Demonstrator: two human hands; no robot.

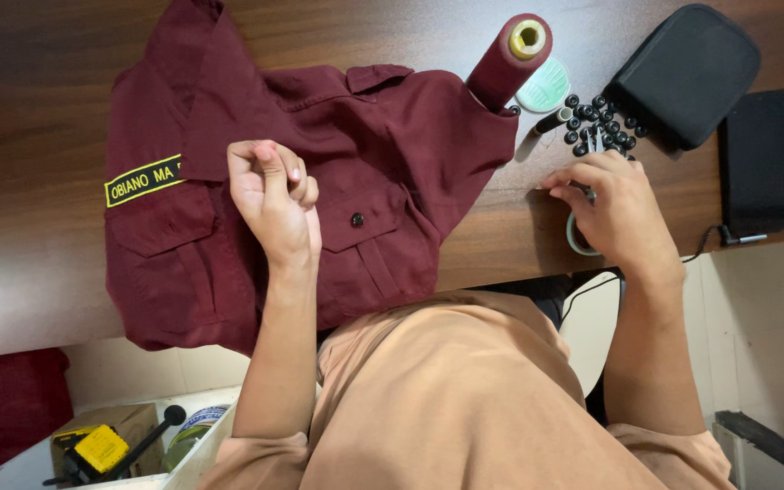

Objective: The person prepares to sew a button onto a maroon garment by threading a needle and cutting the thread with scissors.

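A maroon shirt [383, 154] with a dark button [357, 219] on its chest pocket lies spread on the dark wooden table [29, 82]. My left hand [272, 195] is raised over the shirt with thumb and fingers pinched together; whatever they hold is too small to see. My right hand [614, 213] rests on the table at the right, fingers curled over scissors with a pale green handle loop [576, 238]. Its fingertips lie just below a heap of small black buttons [599, 122].
A maroon thread cone [508, 62] leans at the shirt's upper right beside a pale green round item [548, 86]. A black pouch [687, 73] and a black phone with cable [757, 163] lie at the far right. A box of tools [102, 449] sits on the floor at lower left.
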